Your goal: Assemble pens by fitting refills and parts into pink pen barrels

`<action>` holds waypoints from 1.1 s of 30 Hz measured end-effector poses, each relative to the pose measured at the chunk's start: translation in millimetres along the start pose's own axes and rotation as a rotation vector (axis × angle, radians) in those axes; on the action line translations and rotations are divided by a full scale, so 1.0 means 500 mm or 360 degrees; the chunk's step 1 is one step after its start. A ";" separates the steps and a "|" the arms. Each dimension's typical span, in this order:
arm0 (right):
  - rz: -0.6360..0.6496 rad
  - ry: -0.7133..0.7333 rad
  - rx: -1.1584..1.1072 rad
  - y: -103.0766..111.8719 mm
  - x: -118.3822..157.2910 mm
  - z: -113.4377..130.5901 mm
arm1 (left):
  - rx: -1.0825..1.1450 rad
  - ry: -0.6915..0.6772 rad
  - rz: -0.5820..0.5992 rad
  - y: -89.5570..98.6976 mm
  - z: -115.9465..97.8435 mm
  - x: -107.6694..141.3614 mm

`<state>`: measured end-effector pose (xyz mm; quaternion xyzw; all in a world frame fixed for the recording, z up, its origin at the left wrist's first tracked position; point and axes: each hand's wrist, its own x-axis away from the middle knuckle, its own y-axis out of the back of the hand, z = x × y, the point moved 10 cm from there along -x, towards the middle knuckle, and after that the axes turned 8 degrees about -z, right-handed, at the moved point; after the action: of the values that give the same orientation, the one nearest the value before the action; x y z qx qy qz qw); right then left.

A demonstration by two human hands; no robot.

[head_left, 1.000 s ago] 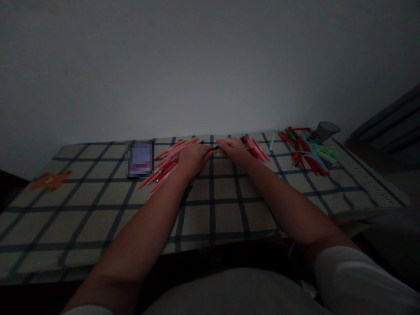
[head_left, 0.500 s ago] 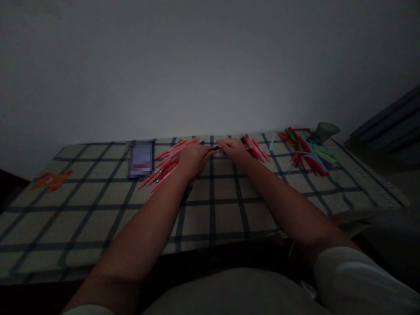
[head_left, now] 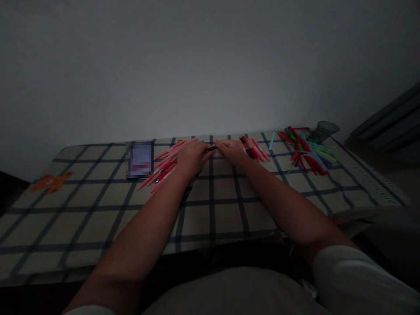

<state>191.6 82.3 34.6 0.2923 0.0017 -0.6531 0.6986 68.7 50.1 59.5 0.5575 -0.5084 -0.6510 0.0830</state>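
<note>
A slim black pen (head_left: 210, 149) is held between my two hands above the far half of the table. My left hand (head_left: 192, 156) is closed around its left part, and my right hand (head_left: 229, 151) pinches its right end with bent fingers. Beside and partly under my left hand lies a spread of pink and red pens (head_left: 164, 168), some hidden by the hand and forearm. Just right of my right hand is a smaller group of pink, red and black pens (head_left: 256, 149). Whether the black pen is capped cannot be made out.
A checked cloth (head_left: 226, 218) covers the table, which stands against a wall. Left of the pens lies a blurred-out phone-like device (head_left: 141, 159); an orange bear-shaped piece (head_left: 51, 181) is farther left. At right are colourful strips (head_left: 308, 153) and a dark mesh cup (head_left: 323, 131).
My right hand has shifted slightly left, towards my left hand. More of the black pen shows beside my left fingers, and the shiny bit at its right end is no longer visible.
</note>
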 end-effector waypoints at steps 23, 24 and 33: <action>0.0010 0.0129 0.0010 -0.005 -0.002 0.009 | 0.0089 -0.0069 0.0214 -0.033 0.007 0.000; 0.0024 0.0099 -0.0030 -0.006 -0.002 0.006 | 0.0094 -0.0060 0.0186 -0.029 0.007 -0.001; 0.0092 -0.0263 -0.0057 -0.012 0.002 -0.030 | 0.0039 0.0047 -0.0012 -0.011 0.025 -0.002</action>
<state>192.1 87.7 19.1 0.2247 -0.0528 -0.6544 0.7200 61.5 60.5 54.4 0.5700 -0.5130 -0.6367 0.0814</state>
